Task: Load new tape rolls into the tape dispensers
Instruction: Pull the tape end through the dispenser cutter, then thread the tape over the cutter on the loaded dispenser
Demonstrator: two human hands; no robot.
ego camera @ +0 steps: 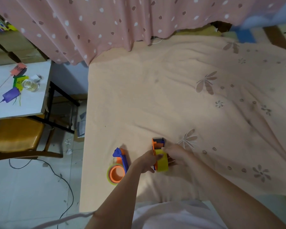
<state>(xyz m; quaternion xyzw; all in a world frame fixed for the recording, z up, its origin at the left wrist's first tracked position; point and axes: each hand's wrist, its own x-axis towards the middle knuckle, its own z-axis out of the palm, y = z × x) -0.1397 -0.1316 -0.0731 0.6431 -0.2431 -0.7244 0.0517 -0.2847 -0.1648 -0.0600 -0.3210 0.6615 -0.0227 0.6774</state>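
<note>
An orange and blue tape dispenser (158,142) stands on the peach bed sheet (172,96) with a yellow tape roll (162,160) sitting in its rear half. My left hand (147,161) grips the roll from the left, thumb on its top. My right hand (177,154) holds the roll and dispenser from the right. A second orange and blue dispenser (120,158) lies on its side to the left, with a tape roll (115,175) around its orange hub.
The bed's left edge drops to a tiled floor with a black cable (63,179). A wooden chair (18,134) and a white table (20,96) with small items stand at the left. A pink dotted curtain (106,22) hangs behind.
</note>
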